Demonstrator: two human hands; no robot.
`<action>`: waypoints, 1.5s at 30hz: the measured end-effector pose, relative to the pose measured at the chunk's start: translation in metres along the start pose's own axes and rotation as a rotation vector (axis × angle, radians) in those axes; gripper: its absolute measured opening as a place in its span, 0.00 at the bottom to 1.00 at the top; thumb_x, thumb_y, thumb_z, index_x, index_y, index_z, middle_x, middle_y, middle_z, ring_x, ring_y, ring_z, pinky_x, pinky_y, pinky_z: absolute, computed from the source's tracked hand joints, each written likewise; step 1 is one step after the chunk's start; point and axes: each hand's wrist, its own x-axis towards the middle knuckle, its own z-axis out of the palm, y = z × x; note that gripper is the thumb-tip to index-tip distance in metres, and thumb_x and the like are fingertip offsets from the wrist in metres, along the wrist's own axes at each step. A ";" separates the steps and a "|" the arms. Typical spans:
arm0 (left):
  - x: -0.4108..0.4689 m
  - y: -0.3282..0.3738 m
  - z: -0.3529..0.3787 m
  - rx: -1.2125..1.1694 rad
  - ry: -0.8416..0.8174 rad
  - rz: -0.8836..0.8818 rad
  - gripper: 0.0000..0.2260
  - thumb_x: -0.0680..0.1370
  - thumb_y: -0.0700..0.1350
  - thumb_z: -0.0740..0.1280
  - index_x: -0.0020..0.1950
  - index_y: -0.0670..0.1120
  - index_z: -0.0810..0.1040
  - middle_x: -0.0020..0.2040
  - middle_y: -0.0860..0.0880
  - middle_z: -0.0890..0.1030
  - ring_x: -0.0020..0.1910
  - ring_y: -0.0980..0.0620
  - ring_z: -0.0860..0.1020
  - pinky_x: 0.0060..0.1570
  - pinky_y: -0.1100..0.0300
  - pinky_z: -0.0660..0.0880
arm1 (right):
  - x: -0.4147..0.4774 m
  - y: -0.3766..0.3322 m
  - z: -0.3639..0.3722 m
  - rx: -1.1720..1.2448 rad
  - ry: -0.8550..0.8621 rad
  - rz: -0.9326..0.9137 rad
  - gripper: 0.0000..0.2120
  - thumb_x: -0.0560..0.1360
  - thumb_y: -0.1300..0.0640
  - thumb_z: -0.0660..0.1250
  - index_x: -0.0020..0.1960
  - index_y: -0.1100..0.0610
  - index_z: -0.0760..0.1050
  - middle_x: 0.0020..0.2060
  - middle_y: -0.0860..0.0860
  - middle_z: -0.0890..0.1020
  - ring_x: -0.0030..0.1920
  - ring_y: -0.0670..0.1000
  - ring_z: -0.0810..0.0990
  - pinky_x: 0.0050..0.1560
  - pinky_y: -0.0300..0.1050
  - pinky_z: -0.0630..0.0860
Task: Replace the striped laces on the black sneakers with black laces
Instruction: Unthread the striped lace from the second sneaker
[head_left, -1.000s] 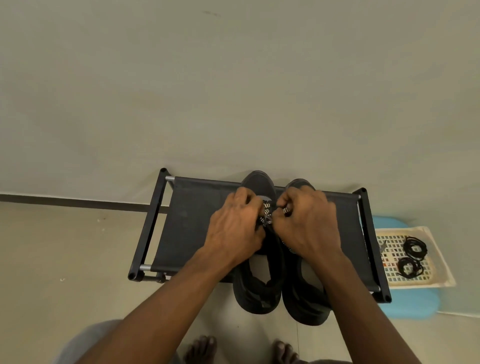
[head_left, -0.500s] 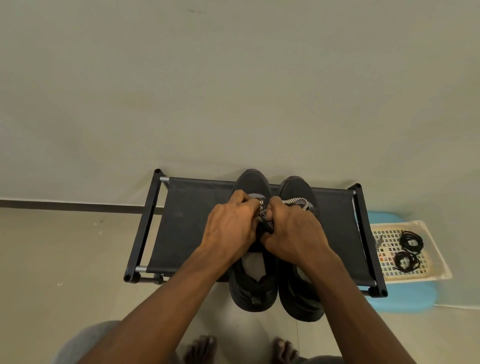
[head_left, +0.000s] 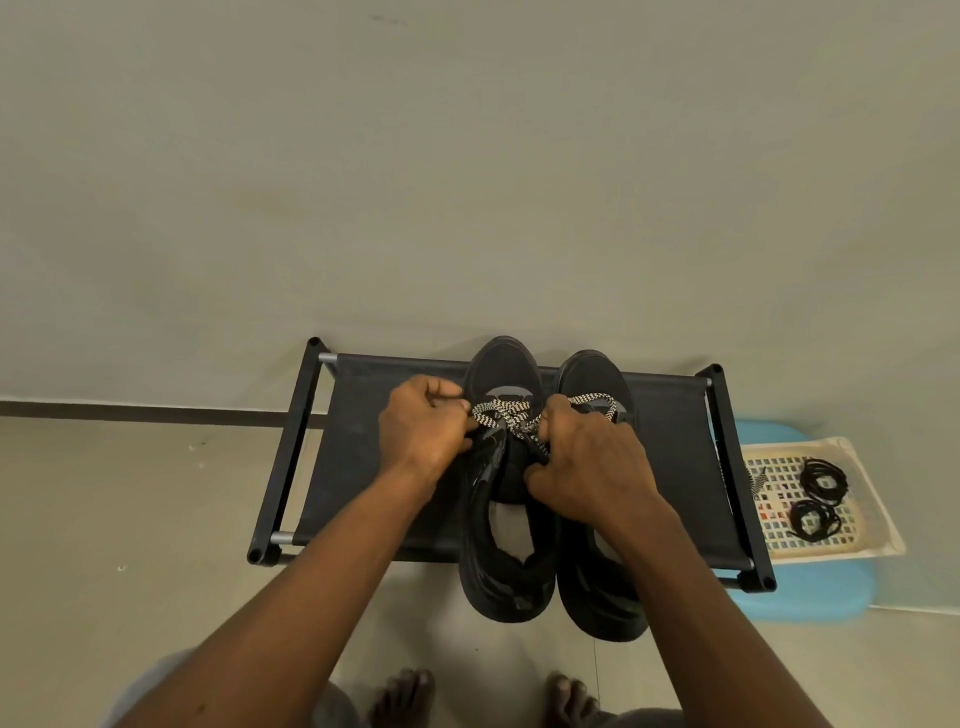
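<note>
Two black sneakers (head_left: 519, 582) are set side by side on a black fabric shoe rack (head_left: 358, 457) that stands against a pale wall (head_left: 467, 182). Their long axes are parallel and run from the person towards the wall, with the toes pointed at the wall and the heels hung over the rack's near edge. A grey mark is printed on the toe of the left sneaker (head_left: 501, 364), but it is too small to be read; nothing legible is shown on the right sneaker (head_left: 597, 597). A black-and-white striped lace (head_left: 501, 413) is stretched across the lowest eyelets of the left sneaker and is crossed near the middle. One end of it is pinched in the curled fingers of the left hand (head_left: 421, 428) at the shoe's left side. The other part is grasped in the clenched fingers of the right hand (head_left: 587, 457), beyond which a loop of it is laid over the right sneaker's toe. Two coiled black laces (head_left: 823, 480) are kept well apart from the shoes, in a cream perforated tray (head_left: 878, 514) on a light-blue stool (head_left: 810, 597) to the right of the rack. Bare feet (head_left: 402, 696) are seen at the bottom edge.
</note>
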 end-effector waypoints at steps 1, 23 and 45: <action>0.002 0.001 -0.002 0.067 -0.018 0.067 0.08 0.76 0.39 0.71 0.47 0.53 0.83 0.43 0.54 0.86 0.43 0.53 0.87 0.49 0.47 0.85 | 0.000 0.000 0.001 0.009 0.005 0.000 0.21 0.74 0.48 0.68 0.62 0.55 0.69 0.50 0.54 0.81 0.52 0.59 0.80 0.57 0.53 0.74; -0.027 0.002 0.009 0.999 -0.121 0.797 0.13 0.77 0.52 0.69 0.60 0.49 0.78 0.61 0.52 0.78 0.47 0.45 0.82 0.43 0.53 0.76 | 0.001 -0.001 0.000 0.060 0.068 0.011 0.23 0.76 0.49 0.65 0.68 0.54 0.67 0.55 0.57 0.81 0.54 0.61 0.81 0.52 0.53 0.75; -0.007 0.028 -0.009 -0.180 -0.262 0.054 0.09 0.75 0.37 0.68 0.54 0.44 0.82 0.43 0.45 0.85 0.41 0.47 0.84 0.51 0.48 0.82 | 0.001 0.002 -0.002 0.024 -0.030 0.003 0.24 0.77 0.51 0.64 0.71 0.52 0.63 0.49 0.56 0.82 0.49 0.61 0.82 0.55 0.54 0.76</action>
